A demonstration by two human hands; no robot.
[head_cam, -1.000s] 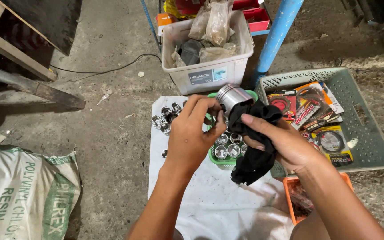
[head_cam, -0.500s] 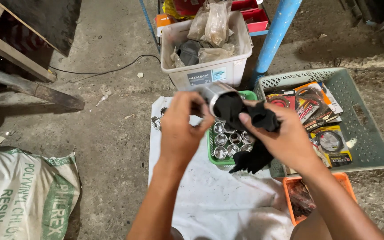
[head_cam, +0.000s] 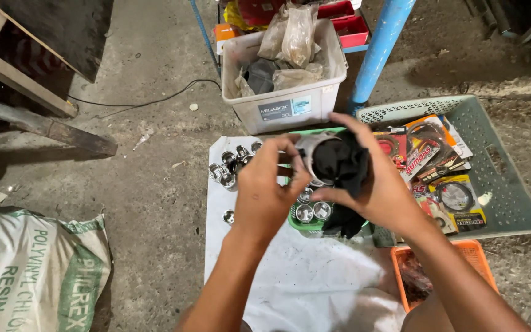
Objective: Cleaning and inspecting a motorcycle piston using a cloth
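My left hand (head_cam: 270, 189) grips a shiny metal piston (head_cam: 305, 155) by its side, held above a small green basket (head_cam: 295, 216) of similar metal pistons. My right hand (head_cam: 381, 184) presses a black rag (head_cam: 340, 166) into the open end of that piston; the rag's tail hangs down below my palm. Several more pistons (head_cam: 228, 167) lie loose on the white cloth (head_cam: 290, 270) spread on the concrete floor.
A white plastic bin (head_cam: 290, 109) with bagged parts stands behind. A pale green tray (head_cam: 499, 184) with packaged gaskets lies right, an orange basket (head_cam: 401, 264) below it. A blue pole (head_cam: 381, 43) rises at the back. A printed sack (head_cam: 32, 270) lies left, wooden beams (head_cam: 38, 120) beyond.
Both hands have lifted the piston slightly and turned it; the black rag has gone from wrapping its outside to being pushed into its open end.
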